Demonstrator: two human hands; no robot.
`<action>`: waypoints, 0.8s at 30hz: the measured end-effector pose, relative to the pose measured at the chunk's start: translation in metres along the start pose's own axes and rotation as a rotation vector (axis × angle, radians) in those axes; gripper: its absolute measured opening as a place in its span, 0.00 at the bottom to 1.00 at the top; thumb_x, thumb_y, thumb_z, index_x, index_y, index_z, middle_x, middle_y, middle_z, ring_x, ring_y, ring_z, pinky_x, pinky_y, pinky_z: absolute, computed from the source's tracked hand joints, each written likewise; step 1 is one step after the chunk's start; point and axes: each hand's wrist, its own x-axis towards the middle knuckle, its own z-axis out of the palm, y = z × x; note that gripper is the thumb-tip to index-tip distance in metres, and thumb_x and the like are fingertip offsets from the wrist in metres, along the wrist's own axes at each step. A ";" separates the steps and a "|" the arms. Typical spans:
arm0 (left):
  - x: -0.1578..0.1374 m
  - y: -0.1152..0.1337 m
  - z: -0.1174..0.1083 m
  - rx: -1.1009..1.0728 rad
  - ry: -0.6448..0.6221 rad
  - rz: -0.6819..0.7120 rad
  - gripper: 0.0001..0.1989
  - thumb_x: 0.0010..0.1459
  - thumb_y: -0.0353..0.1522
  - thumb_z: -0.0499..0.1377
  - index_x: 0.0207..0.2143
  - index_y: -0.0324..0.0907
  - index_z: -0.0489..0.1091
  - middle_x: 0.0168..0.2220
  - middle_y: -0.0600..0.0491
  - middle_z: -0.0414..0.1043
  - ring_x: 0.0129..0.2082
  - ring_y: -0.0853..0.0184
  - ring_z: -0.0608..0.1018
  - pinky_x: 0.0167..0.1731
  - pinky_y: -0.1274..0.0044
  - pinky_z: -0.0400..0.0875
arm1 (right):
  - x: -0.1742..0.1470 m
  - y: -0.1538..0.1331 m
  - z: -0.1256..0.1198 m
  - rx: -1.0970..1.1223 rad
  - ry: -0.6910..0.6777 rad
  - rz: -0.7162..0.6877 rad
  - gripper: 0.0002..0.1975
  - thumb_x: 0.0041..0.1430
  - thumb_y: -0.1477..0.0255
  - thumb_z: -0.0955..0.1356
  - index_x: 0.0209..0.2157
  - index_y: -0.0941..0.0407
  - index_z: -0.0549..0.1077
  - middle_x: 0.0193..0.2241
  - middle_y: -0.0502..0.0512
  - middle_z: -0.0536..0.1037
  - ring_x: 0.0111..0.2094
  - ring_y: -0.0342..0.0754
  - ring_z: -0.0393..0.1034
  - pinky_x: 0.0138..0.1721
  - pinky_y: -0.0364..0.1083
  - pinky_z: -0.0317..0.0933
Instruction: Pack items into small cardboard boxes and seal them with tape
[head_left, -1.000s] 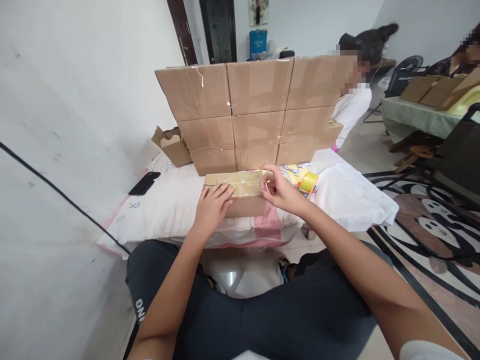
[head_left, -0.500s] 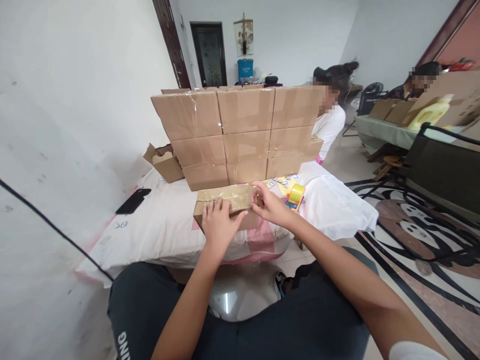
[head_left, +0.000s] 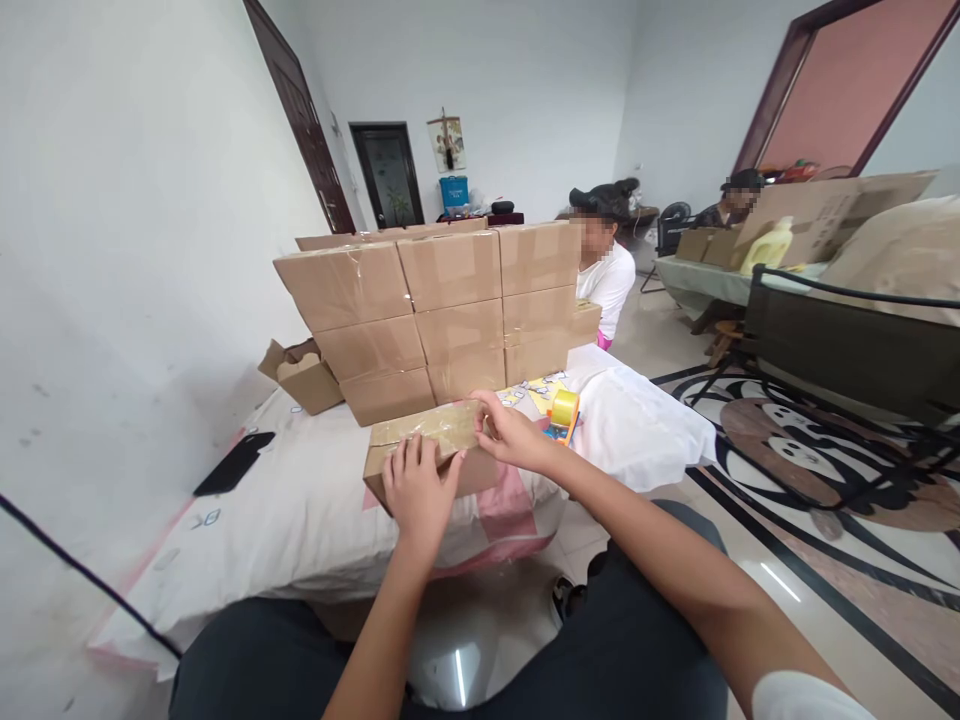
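A small cardboard box lies on the cloth-covered table in front of me, with shiny clear tape along its top. My left hand rests on the box's near edge, fingers flat on top and thumb spread to the side. At the box's right end, the fingers of my right hand are curled into a pinch against the top; whatever is between the fingertips is hidden. Just right of that hand stands a tape dispenser with a yellow roll, orange and blue parts.
Behind the box rises a stack of taped cartons. An open carton and a black phone are at left. A co-worker in a white top is behind the stack; another person sits farther right. A dark chair stands at right.
My view has swung right and tilted up, so the scene sits lower and farther left. Both hands keep nearly the same places on the box.
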 end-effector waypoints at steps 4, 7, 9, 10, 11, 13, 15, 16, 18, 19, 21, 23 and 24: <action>0.000 0.001 0.000 -0.016 -0.008 -0.017 0.19 0.63 0.48 0.56 0.45 0.44 0.73 0.55 0.39 0.73 0.58 0.43 0.70 0.56 0.52 0.60 | 0.001 0.000 -0.002 -0.016 0.009 -0.001 0.33 0.57 0.79 0.65 0.63 0.50 0.53 0.36 0.48 0.72 0.26 0.40 0.63 0.30 0.40 0.55; 0.001 0.003 0.000 -0.017 -0.008 -0.043 0.19 0.63 0.48 0.56 0.44 0.44 0.73 0.55 0.39 0.73 0.57 0.44 0.70 0.57 0.52 0.59 | 0.001 -0.001 -0.003 -0.010 0.002 -0.019 0.33 0.58 0.78 0.65 0.63 0.51 0.52 0.36 0.48 0.72 0.26 0.40 0.63 0.31 0.41 0.55; 0.001 0.005 0.001 -0.008 -0.005 -0.058 0.19 0.62 0.48 0.55 0.43 0.44 0.73 0.55 0.38 0.73 0.57 0.43 0.71 0.56 0.52 0.59 | 0.002 -0.001 -0.003 -0.004 0.002 -0.028 0.33 0.58 0.78 0.65 0.63 0.52 0.52 0.36 0.48 0.72 0.26 0.40 0.63 0.31 0.41 0.56; 0.001 0.006 0.001 -0.002 -0.004 -0.063 0.19 0.62 0.48 0.55 0.43 0.44 0.73 0.55 0.38 0.73 0.57 0.43 0.70 0.56 0.52 0.59 | 0.002 -0.001 -0.003 0.000 0.005 -0.030 0.33 0.58 0.78 0.65 0.63 0.52 0.52 0.36 0.49 0.71 0.27 0.41 0.63 0.31 0.41 0.56; 0.001 0.007 0.001 0.004 -0.006 -0.069 0.20 0.62 0.49 0.55 0.44 0.44 0.73 0.55 0.38 0.72 0.57 0.43 0.70 0.56 0.52 0.58 | 0.002 -0.001 -0.003 0.005 0.006 -0.032 0.33 0.58 0.78 0.65 0.63 0.53 0.52 0.36 0.49 0.71 0.27 0.41 0.63 0.31 0.41 0.56; 0.001 0.008 0.001 0.011 -0.027 -0.094 0.22 0.60 0.51 0.56 0.44 0.44 0.72 0.56 0.38 0.71 0.58 0.43 0.69 0.57 0.52 0.57 | 0.002 -0.001 -0.003 0.018 0.003 -0.034 0.33 0.58 0.78 0.65 0.63 0.53 0.53 0.36 0.48 0.71 0.27 0.41 0.63 0.32 0.41 0.56; 0.002 0.010 0.002 0.009 -0.063 -0.133 0.25 0.59 0.53 0.56 0.45 0.43 0.72 0.57 0.38 0.70 0.60 0.42 0.67 0.59 0.52 0.55 | 0.003 -0.001 -0.003 0.030 -0.003 -0.034 0.33 0.58 0.78 0.64 0.63 0.53 0.52 0.35 0.48 0.71 0.26 0.41 0.63 0.31 0.41 0.56; 0.003 0.010 0.002 0.005 -0.077 -0.150 0.26 0.59 0.54 0.56 0.45 0.43 0.72 0.58 0.37 0.70 0.60 0.42 0.66 0.60 0.52 0.53 | 0.003 0.000 -0.003 0.033 -0.006 -0.034 0.33 0.58 0.78 0.65 0.63 0.52 0.52 0.35 0.48 0.71 0.26 0.40 0.63 0.31 0.41 0.55; 0.004 0.011 0.003 0.003 -0.083 -0.164 0.27 0.58 0.54 0.56 0.46 0.42 0.73 0.58 0.37 0.69 0.61 0.42 0.65 0.61 0.52 0.51 | 0.004 0.000 -0.004 0.033 -0.008 -0.033 0.33 0.58 0.78 0.64 0.63 0.52 0.51 0.35 0.47 0.71 0.25 0.40 0.62 0.30 0.41 0.55; 0.004 0.012 0.004 0.010 -0.074 -0.162 0.27 0.58 0.54 0.56 0.45 0.41 0.73 0.57 0.37 0.70 0.60 0.43 0.66 0.62 0.52 0.50 | 0.005 0.001 -0.004 0.032 -0.005 -0.034 0.33 0.58 0.78 0.64 0.63 0.51 0.51 0.35 0.47 0.71 0.25 0.40 0.62 0.30 0.41 0.54; 0.005 0.012 0.005 0.041 -0.045 -0.145 0.28 0.58 0.54 0.57 0.45 0.41 0.73 0.56 0.37 0.71 0.59 0.43 0.68 0.62 0.52 0.51 | 0.006 0.001 -0.003 0.027 0.001 -0.040 0.32 0.58 0.78 0.64 0.63 0.51 0.52 0.35 0.47 0.71 0.26 0.40 0.62 0.30 0.41 0.54; 0.005 0.012 0.006 0.078 -0.017 -0.124 0.28 0.57 0.55 0.58 0.44 0.40 0.72 0.54 0.37 0.73 0.57 0.44 0.70 0.62 0.53 0.52 | 0.007 0.001 -0.003 0.019 0.004 -0.046 0.32 0.58 0.79 0.64 0.62 0.51 0.52 0.35 0.48 0.72 0.26 0.40 0.63 0.30 0.41 0.55; 0.006 0.012 0.006 0.093 -0.008 -0.113 0.28 0.56 0.55 0.58 0.44 0.40 0.72 0.54 0.38 0.73 0.56 0.44 0.70 0.62 0.54 0.53 | 0.007 0.001 -0.003 0.016 0.003 -0.049 0.32 0.58 0.79 0.64 0.62 0.52 0.52 0.35 0.48 0.72 0.26 0.40 0.63 0.30 0.40 0.55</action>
